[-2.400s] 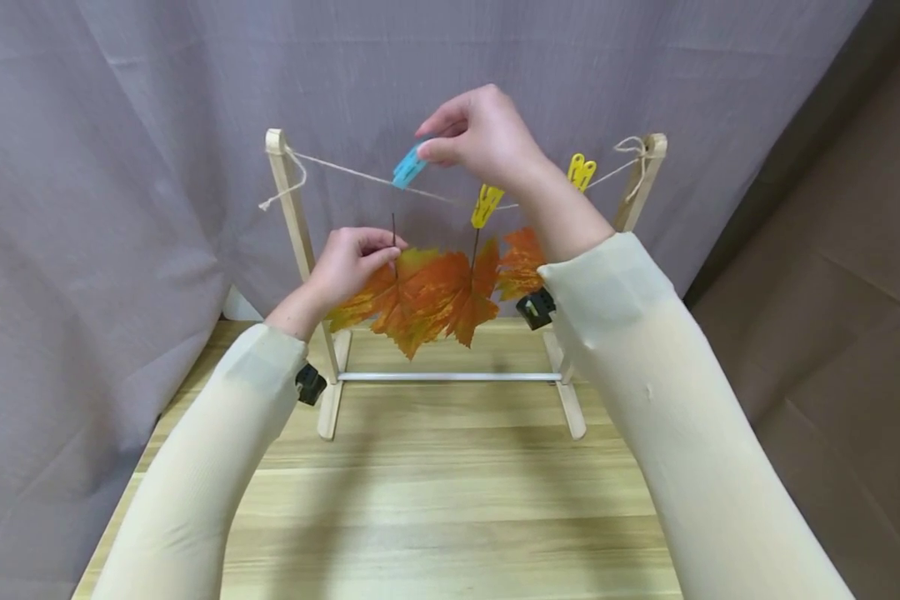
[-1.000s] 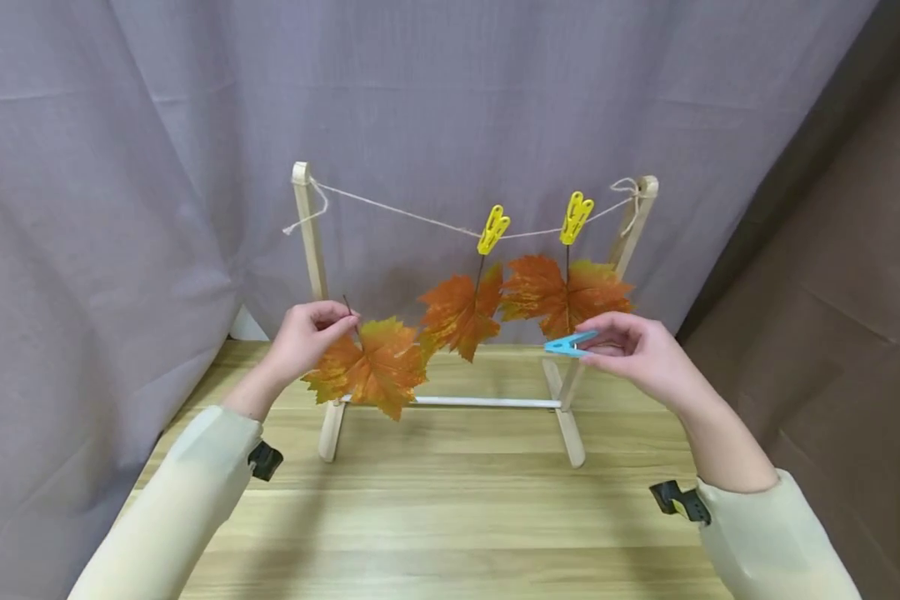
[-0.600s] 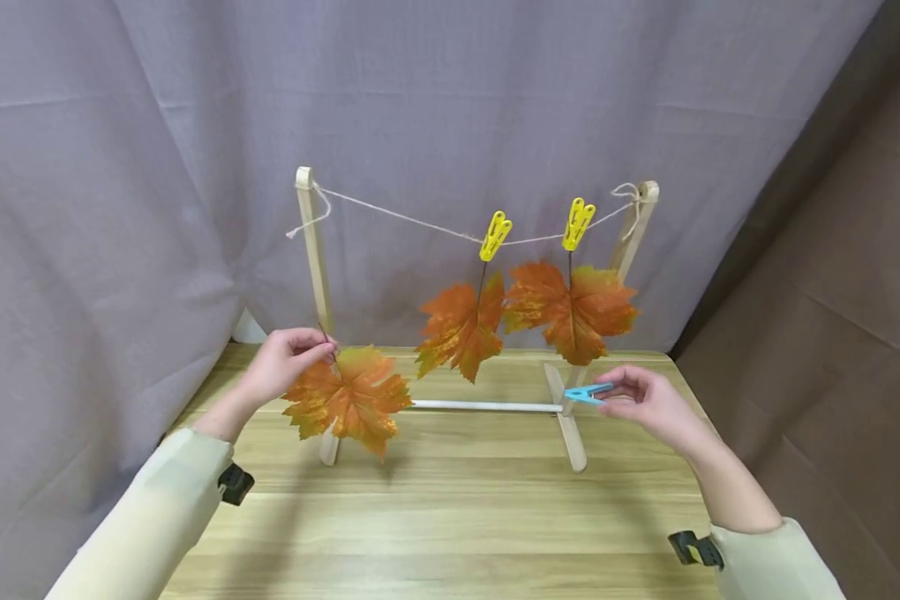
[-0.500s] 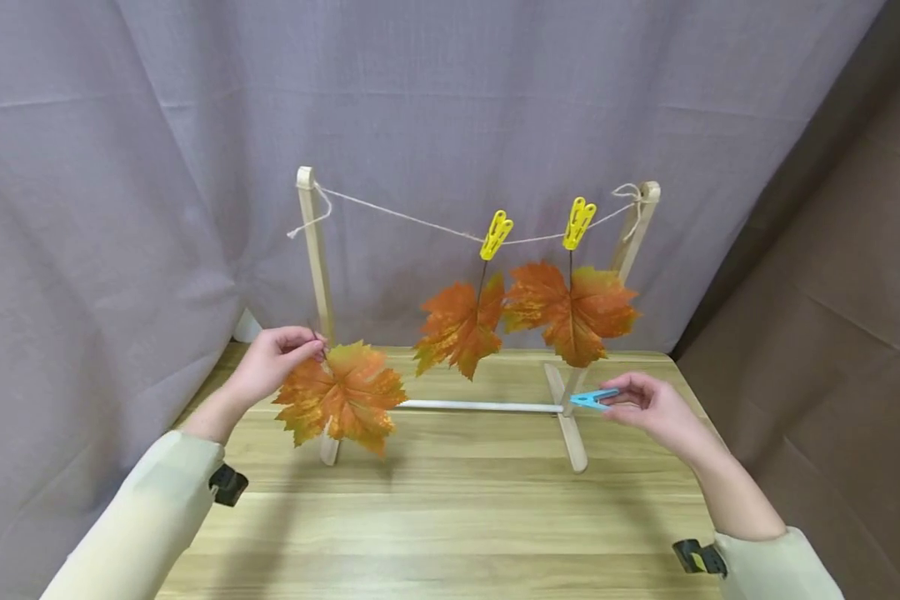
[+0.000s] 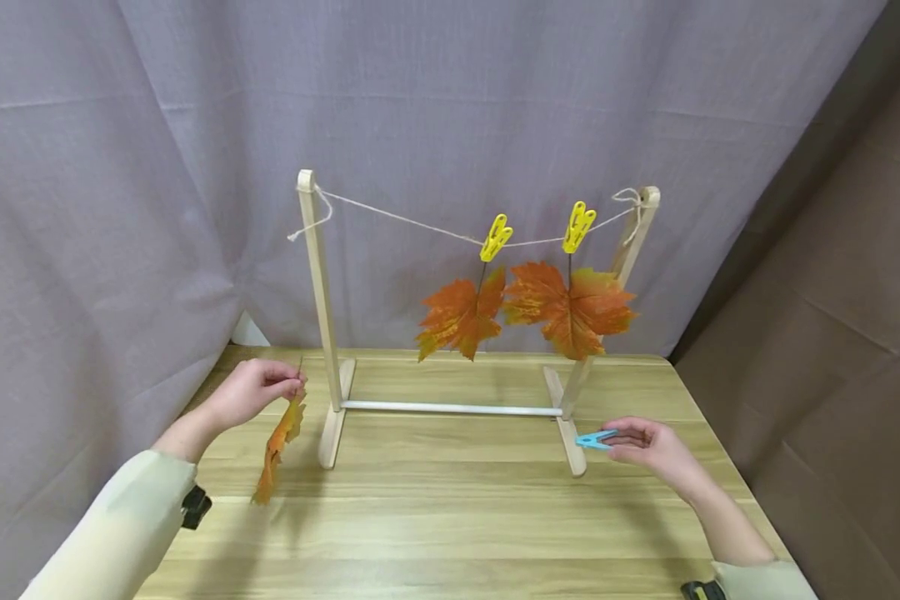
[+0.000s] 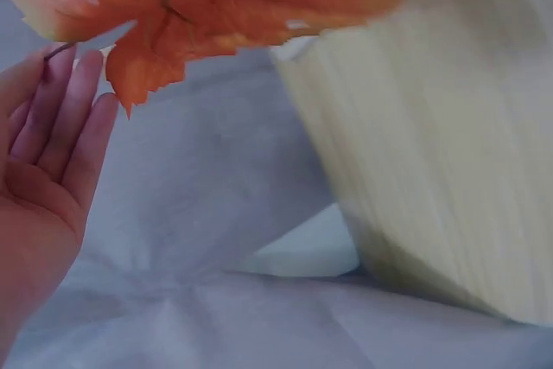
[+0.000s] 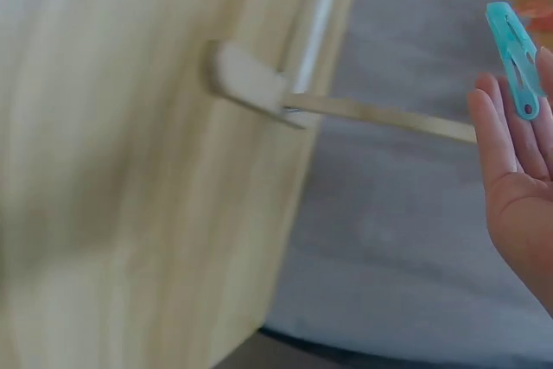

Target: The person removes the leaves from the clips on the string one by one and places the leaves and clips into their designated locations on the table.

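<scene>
My left hand [image 5: 249, 390] pinches the thin stem of an orange artificial maple leaf [image 5: 276, 446], left of the wooden stand. In the head view that leaf hangs edge-on; in the left wrist view the leaf [image 6: 216, 6] spreads above the fingers. Low at the right, my right hand [image 5: 656, 450] holds a blue clothespin [image 5: 594, 440] by its handle end. The same clothespin [image 7: 514, 58] shows turquoise in the right wrist view. Two yellow clothespins [image 5: 497, 238] [image 5: 579, 227] grip the string [image 5: 401, 218], with a maple leaf [image 5: 465, 315] and another leaf [image 5: 570, 308] hanging below them.
The stand has a left post [image 5: 318, 292], a right post [image 5: 630, 237] and a white crossbar [image 5: 450, 408] near the table. Its feet rest on the wooden table [image 5: 435, 517]. Grey curtain [image 5: 450, 92] hangs behind, and darker cloth [image 5: 810, 375] lies along the right side.
Both hands have come down from the string and moved apart, the left with its leaf, the right with the blue clothespin. The held leaf has turned from facing the camera to edge-on.
</scene>
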`<state>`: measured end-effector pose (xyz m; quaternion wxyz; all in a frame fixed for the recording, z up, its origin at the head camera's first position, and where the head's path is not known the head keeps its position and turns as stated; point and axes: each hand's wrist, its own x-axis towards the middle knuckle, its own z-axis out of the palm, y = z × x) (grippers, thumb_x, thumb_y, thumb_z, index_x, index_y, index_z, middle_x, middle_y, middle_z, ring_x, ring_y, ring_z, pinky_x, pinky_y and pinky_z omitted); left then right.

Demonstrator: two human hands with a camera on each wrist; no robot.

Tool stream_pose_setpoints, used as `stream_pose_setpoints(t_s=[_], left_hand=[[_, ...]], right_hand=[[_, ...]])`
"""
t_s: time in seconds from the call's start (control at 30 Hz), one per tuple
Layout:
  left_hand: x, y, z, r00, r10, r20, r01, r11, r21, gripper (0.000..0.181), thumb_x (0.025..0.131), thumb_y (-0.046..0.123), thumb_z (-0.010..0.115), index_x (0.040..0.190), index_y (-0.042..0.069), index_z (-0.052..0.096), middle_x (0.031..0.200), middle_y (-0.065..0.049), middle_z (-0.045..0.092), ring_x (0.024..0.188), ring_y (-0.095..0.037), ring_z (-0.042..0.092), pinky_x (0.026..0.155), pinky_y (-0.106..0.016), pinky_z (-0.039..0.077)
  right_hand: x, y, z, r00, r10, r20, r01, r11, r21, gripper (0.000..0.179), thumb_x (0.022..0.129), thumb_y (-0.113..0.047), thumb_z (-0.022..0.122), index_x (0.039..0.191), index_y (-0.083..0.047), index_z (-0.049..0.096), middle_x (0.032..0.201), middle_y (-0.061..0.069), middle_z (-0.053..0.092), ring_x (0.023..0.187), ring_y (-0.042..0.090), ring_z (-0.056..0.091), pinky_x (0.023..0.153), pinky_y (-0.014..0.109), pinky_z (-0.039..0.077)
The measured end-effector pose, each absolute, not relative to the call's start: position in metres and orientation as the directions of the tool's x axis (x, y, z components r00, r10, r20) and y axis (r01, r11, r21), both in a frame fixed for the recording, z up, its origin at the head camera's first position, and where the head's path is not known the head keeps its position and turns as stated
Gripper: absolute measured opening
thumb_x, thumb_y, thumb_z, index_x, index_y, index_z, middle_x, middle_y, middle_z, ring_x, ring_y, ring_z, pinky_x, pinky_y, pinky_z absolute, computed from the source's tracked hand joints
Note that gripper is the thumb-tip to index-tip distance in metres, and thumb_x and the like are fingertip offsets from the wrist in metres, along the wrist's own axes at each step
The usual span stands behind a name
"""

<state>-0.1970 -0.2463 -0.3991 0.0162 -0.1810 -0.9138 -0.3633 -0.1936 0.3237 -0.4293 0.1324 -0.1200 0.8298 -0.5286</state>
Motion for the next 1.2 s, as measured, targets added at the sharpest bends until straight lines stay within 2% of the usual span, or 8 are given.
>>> stream_pose_setpoints(t_s=[0.2,0.43,0.53,0.7,0.87,1.07,1.2], left_hand=[[-0.195,-0.245,-0.425,-0.916,0.382,0.124,0.381,0.728,0.570,0.009,0.087,0.003,0.062,0.088,0.001,0.070,0.078,-0.006,0.071,0.068,0.000,0.057,0.062,-0.022,0.049],[-0.193,-0.237,-0.463,-0.905,0.420,0.073,0.391,0.750,0.533,0.009,0.086,0.006,0.062,0.083,0.004,0.070,0.075,-0.001,0.068,0.066,0.001,0.053,0.060,-0.021,0.046],[-0.191,-0.230,-0.481,-0.900,0.429,0.075,0.407,0.767,0.496,0.007,0.085,0.006,0.064,0.082,0.003,0.070,0.075,-0.001,0.068,0.067,-0.001,0.054,0.062,-0.022,0.047],[-0.188,-0.219,-0.507,-0.906,0.419,0.062,0.394,0.777,0.491,0.007,0.084,0.007,0.065,0.083,0.001,0.070,0.078,-0.002,0.069,0.071,-0.008,0.061,0.065,-0.025,0.050],[-0.186,-0.208,-0.523,-0.928,0.371,0.034,0.325,0.760,0.563,0.008,0.085,0.008,0.065,0.086,0.001,0.070,0.079,-0.003,0.070,0.072,-0.010,0.062,0.066,-0.026,0.050],[-0.188,-0.203,-0.539,-0.936,0.353,0.012,0.285,0.736,0.614,0.008,0.086,0.007,0.063,0.087,0.001,0.070,0.080,-0.003,0.069,0.073,-0.008,0.060,0.065,-0.023,0.049],[-0.189,-0.199,-0.544,-0.939,0.343,0.017,0.279,0.732,0.621,0.007,0.086,0.007,0.064,0.086,0.002,0.069,0.079,-0.001,0.069,0.072,-0.005,0.059,0.065,-0.023,0.048]], right_hand=[[-0.194,0.337,-0.460,-0.946,-0.285,-0.157,0.029,0.408,-0.913,0.047,0.086,-0.008,0.065,0.122,0.017,0.046,0.100,-0.009,0.069,0.089,-0.002,0.063,0.079,0.019,0.051],[-0.192,0.342,-0.493,-0.930,-0.297,-0.214,0.072,0.424,-0.903,0.054,0.086,-0.012,0.065,0.125,0.018,0.043,0.115,0.023,0.062,0.090,-0.003,0.061,0.081,0.018,0.050],[-0.192,0.344,-0.507,-0.927,-0.293,-0.232,0.083,0.444,-0.892,0.054,0.086,-0.012,0.065,0.124,0.019,0.043,0.116,0.027,0.060,0.088,-0.004,0.061,0.079,0.018,0.051],[-0.193,0.349,-0.527,-0.930,-0.297,-0.219,0.054,0.476,-0.878,0.051,0.084,-0.009,0.066,0.120,0.021,0.045,0.109,0.029,0.062,0.085,-0.003,0.059,0.076,0.018,0.051],[-0.194,0.354,-0.545,-0.936,-0.280,-0.212,0.045,0.504,-0.862,0.048,0.081,-0.005,0.067,0.117,0.021,0.049,0.103,0.027,0.064,0.083,0.001,0.060,0.074,0.018,0.051],[-0.191,0.349,-0.551,-0.954,-0.201,-0.222,0.071,0.568,-0.820,0.046,0.075,-0.001,0.069,0.114,0.018,0.053,0.098,0.022,0.065,0.080,0.013,0.061,0.068,0.021,0.053],[-0.191,0.345,-0.553,-0.969,-0.129,-0.209,0.080,0.641,-0.763,0.043,0.071,0.000,0.070,0.109,0.014,0.058,0.092,0.015,0.065,0.073,0.013,0.056,0.062,0.021,0.049]])
